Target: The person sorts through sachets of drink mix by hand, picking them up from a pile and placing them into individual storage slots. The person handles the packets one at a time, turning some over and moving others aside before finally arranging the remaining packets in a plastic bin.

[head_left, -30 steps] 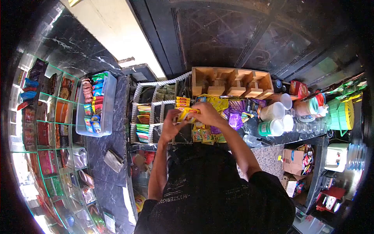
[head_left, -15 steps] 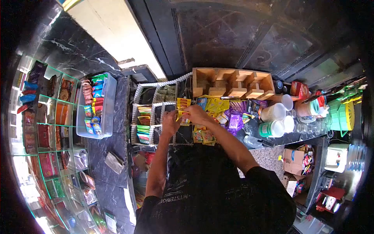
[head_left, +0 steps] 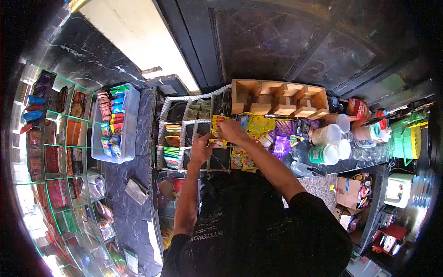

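Note:
Both hands are over a white-edged divided rack (head_left: 185, 123) on the dark counter. My right hand (head_left: 230, 131) is closed on a yellow sachet (head_left: 218, 121) at the rack's right side. Just left of it and slightly lower, my left hand (head_left: 201, 147) has its fingers drawn together; whatever lies between them is too small to make out. Green sachets (head_left: 171, 157) and yellow-orange sachets (head_left: 173, 134) stand in the rack's left compartments. To the right of my hands lie loose yellow packets (head_left: 259, 123) and purple packets (head_left: 281, 144).
A wooden divided box (head_left: 279, 98) stands behind the packets. Plastic jars (head_left: 324, 154) crowd the right of the counter, near a green basket (head_left: 404, 138). At the left are a clear bin (head_left: 130, 124) of sachets and glass shelves (head_left: 69, 147).
My hands have moved slightly apart. The left hand is a little lower, and the yellow sachet that was between both hands is no longer stretched across them.

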Motion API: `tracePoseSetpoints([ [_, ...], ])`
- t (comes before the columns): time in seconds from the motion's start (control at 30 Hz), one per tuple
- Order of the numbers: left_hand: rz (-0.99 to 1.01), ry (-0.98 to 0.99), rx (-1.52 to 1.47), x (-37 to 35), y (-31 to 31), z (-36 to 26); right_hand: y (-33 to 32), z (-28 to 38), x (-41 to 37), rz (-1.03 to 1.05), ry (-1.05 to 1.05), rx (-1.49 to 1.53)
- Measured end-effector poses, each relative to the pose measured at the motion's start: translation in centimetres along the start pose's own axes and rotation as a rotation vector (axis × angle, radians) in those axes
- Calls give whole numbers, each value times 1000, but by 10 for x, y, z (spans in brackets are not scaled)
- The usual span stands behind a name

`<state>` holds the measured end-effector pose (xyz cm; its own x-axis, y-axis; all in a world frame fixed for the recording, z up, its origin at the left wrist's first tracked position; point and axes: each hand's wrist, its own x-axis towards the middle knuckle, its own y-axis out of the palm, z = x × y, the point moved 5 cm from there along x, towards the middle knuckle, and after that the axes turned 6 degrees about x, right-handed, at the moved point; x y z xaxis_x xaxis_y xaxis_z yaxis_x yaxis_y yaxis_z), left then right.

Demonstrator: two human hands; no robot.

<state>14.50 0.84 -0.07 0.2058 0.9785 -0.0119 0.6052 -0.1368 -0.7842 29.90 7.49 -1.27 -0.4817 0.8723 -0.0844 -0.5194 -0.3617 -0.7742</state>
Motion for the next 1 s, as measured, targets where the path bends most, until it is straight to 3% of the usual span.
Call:
tracePoseSetpoints([
  [0.1,8,-46,7,0,8,10,14,-5,10,5,34,-106],
  [0.2,-16,46,46,2,11,11,13,-5,12,11,37,-144],
  [0.6,4,-49,175,12,20,1,-23,0,0,15,69,22],
  [0.7,-67,-41,183,11,21,-4,-18,-10,-1,-44,84,60],
  [0.77,-275,84,263,8,13,-18,-17,-14,-3,-72,83,89],
  [0.9,-322,24,212,6,5,-23,-24,-5,-8,-106,45,75],
  [1.0,-290,86,314,8,5,-18,-32,3,-14,-100,28,79],
])
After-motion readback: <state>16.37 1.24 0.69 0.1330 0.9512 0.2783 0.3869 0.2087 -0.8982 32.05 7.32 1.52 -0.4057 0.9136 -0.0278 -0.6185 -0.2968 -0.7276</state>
